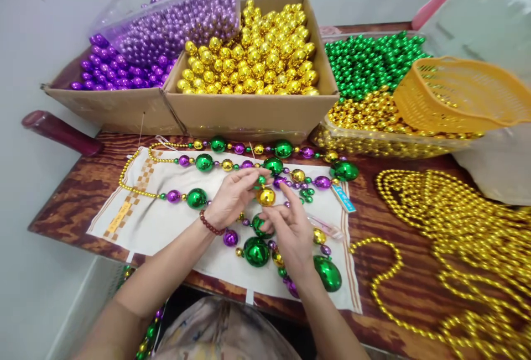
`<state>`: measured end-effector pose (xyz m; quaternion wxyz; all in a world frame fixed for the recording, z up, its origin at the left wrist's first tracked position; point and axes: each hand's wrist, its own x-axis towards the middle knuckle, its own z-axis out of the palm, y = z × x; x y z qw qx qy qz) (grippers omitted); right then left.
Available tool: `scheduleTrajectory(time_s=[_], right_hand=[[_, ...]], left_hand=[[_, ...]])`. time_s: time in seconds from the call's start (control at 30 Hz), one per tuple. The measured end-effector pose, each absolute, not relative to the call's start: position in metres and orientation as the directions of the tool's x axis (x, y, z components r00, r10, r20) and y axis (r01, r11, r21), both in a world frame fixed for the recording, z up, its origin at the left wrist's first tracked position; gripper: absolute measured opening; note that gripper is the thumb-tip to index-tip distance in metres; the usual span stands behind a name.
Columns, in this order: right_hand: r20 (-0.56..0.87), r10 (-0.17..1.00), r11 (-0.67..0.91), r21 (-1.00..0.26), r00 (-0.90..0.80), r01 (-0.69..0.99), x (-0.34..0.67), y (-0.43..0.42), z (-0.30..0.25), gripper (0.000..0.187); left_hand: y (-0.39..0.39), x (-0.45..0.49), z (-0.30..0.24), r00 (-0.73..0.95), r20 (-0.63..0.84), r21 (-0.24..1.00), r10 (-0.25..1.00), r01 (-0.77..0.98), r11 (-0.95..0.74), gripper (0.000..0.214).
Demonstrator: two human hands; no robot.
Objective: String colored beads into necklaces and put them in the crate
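Observation:
Over a white cloth [166, 222], my left hand [232, 197] pinches a bead strand at its fingertips, by a small green bead [261, 181]. A shiny gold bead [266, 197] sits between my two hands. My right hand [292, 233] curls in from the right, its fingers closed around the lower part of the same strand, partly hiding a green bead [261, 226]. Below lie a large green bead [256, 251] and a purple bead [230, 238]. Strung green, purple and gold beads lie across the cloth, with a purple bead [322, 182] at the right.
Behind stand a cardboard box of gold beads [257, 114], a box of purple beads [120, 81] and a clear bin with green beads [369, 61]. An orange basket [464, 94] rests on that bin. Gold bead chains [468, 238] are heaped at the right. A blue tag [343, 198] lies on the cloth.

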<state>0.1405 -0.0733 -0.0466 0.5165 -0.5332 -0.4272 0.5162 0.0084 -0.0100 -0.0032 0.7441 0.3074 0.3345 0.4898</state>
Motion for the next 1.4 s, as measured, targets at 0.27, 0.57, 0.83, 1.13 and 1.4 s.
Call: scheduleTrajectory(time_s=[0.27,0.57,0.83,1.13,1.4], right_hand=[[-0.115,0.983,-0.119,-0.993,0.143,0.022,0.136,-0.064,-0.058,0.080],[-0.120,0.976,-0.112,-0.992,0.183,-0.055,0.177,-0.022,-0.033,0.035],[-0.163,0.934,-0.025,-0.918,0.319,-0.396,0.189,-0.001,-0.040,0.036],[-0.083,0.786,0.214,-0.893,0.613,-0.395,0.233,-0.008,-0.034,0.041],[0.266,0.918,0.029,-0.785,0.295,0.619,0.291,-0.050,-0.041,0.013]], left_hand=[[-0.007,0.041,-0.016,0.163,-0.327,0.745,0.931,-0.562,0.360,0.028],[0.019,0.034,-0.023,0.376,-0.330,0.886,0.866,-0.192,0.421,0.018],[0.021,0.028,-0.014,0.490,-0.387,0.907,0.781,0.053,0.417,0.015],[0.014,0.002,-0.009,0.499,-0.409,0.909,0.764,0.156,0.385,0.017],[0.012,-0.023,-0.009,0.295,-0.296,0.937,0.909,-0.094,0.336,0.020]])
